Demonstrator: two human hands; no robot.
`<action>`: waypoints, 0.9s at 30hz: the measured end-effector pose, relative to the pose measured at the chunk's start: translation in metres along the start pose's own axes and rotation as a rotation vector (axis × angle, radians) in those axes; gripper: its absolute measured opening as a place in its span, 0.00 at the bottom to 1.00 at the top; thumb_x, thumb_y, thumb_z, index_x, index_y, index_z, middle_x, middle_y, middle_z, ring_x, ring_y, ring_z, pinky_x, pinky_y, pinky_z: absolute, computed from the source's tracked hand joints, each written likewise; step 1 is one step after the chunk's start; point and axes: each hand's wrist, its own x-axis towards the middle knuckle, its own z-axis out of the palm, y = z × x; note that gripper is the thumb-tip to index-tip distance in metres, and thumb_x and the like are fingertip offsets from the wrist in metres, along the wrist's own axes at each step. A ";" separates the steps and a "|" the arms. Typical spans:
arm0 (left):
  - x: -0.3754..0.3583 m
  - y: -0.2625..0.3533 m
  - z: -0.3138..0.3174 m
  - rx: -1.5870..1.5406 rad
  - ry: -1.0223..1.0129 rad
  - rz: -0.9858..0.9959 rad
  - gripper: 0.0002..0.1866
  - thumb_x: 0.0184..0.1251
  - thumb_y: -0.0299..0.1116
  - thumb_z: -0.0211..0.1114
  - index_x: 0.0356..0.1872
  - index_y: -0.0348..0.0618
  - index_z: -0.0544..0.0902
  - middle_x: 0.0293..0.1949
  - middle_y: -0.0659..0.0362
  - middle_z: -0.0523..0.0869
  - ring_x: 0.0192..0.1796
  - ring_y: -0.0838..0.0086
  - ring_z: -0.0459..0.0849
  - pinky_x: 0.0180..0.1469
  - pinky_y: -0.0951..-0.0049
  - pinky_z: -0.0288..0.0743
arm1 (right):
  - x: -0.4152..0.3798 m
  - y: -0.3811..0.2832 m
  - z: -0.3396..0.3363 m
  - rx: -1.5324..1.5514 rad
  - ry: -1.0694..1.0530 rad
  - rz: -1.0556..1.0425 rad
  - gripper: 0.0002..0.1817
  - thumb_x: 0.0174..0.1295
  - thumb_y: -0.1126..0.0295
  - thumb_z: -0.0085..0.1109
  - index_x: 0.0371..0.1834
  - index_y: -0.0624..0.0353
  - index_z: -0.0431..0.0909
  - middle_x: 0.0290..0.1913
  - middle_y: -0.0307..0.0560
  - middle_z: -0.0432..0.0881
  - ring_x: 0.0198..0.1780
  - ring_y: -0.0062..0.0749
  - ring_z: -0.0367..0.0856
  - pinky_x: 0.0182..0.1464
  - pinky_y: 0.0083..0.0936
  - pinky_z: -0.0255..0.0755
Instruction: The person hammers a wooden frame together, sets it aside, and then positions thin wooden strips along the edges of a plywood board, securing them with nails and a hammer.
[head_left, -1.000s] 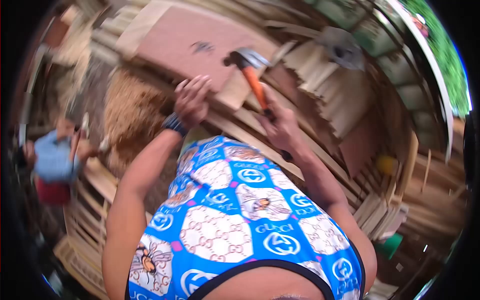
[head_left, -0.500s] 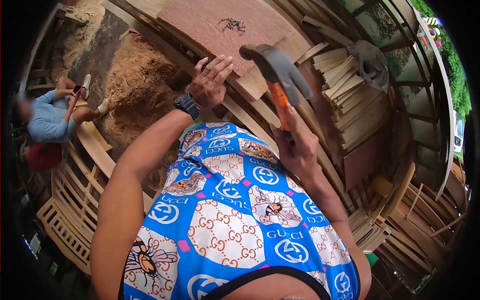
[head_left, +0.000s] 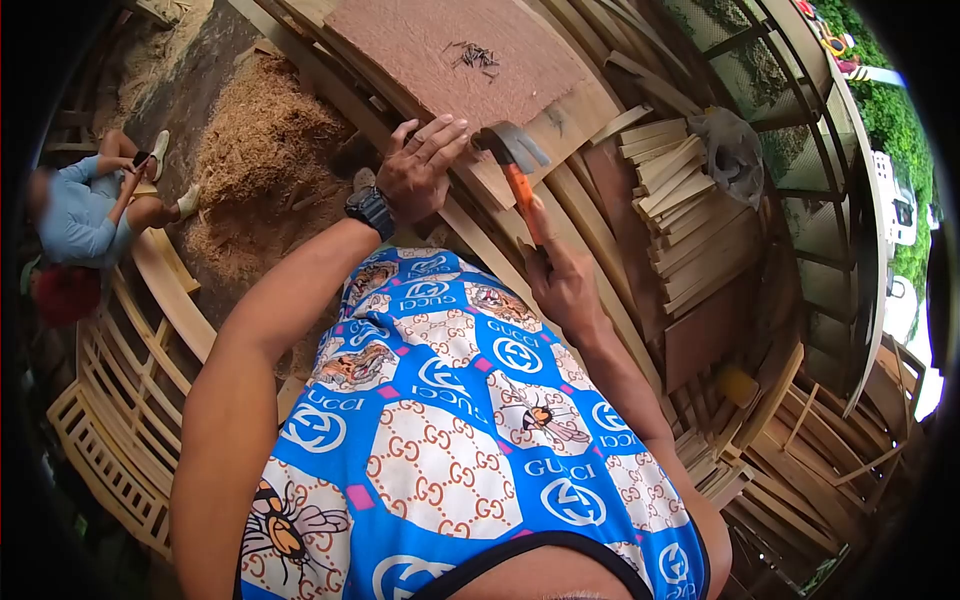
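Hammer [head_left: 520, 187] (orange-handled) held in the right grip [head_left: 563, 275].

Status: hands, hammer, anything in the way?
Right hand: grip closed on hammer. Left hand at board edge, hold unclear. Hammer head close to left fingertips. Loose nails lying on board.

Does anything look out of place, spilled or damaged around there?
Nothing looks plainly damaged. Small dark loose nails lie scattered, uncontained, on the reddish-brown flat board. A tan heap of wood shavings covers part of the ground, like uncleared waste. A crumpled translucent plastic bag sits by pale wooden slats, seemingly left there.
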 end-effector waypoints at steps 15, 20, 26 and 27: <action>0.000 -0.002 -0.001 -0.032 -0.008 0.004 0.32 0.57 0.22 0.66 0.68 0.45 0.79 0.74 0.58 0.78 0.79 0.67 0.72 0.77 0.50 0.59 | -0.006 0.007 0.001 0.069 0.197 -0.184 0.41 0.65 0.81 0.65 0.83 0.50 0.65 0.33 0.57 0.84 0.28 0.48 0.82 0.34 0.40 0.77; 0.002 -0.002 0.002 -0.017 0.009 0.006 0.32 0.57 0.23 0.65 0.68 0.46 0.79 0.75 0.58 0.77 0.79 0.67 0.72 0.78 0.50 0.58 | -0.001 0.013 -0.006 -0.100 -0.014 -0.043 0.41 0.66 0.78 0.65 0.84 0.46 0.65 0.27 0.56 0.80 0.27 0.51 0.81 0.32 0.43 0.75; -0.001 0.002 -0.001 -0.034 0.008 -0.007 0.34 0.55 0.20 0.65 0.68 0.46 0.79 0.74 0.58 0.78 0.78 0.65 0.73 0.76 0.51 0.61 | -0.002 0.002 -0.003 -0.100 0.047 -0.058 0.41 0.67 0.74 0.65 0.84 0.40 0.64 0.26 0.56 0.80 0.27 0.56 0.81 0.32 0.48 0.73; 0.000 0.001 -0.001 -0.034 0.029 -0.004 0.34 0.53 0.19 0.64 0.68 0.45 0.79 0.74 0.56 0.79 0.78 0.63 0.73 0.76 0.50 0.63 | 0.002 0.004 -0.004 -0.163 -0.044 -0.015 0.41 0.67 0.73 0.65 0.84 0.41 0.63 0.26 0.56 0.80 0.27 0.56 0.81 0.32 0.49 0.73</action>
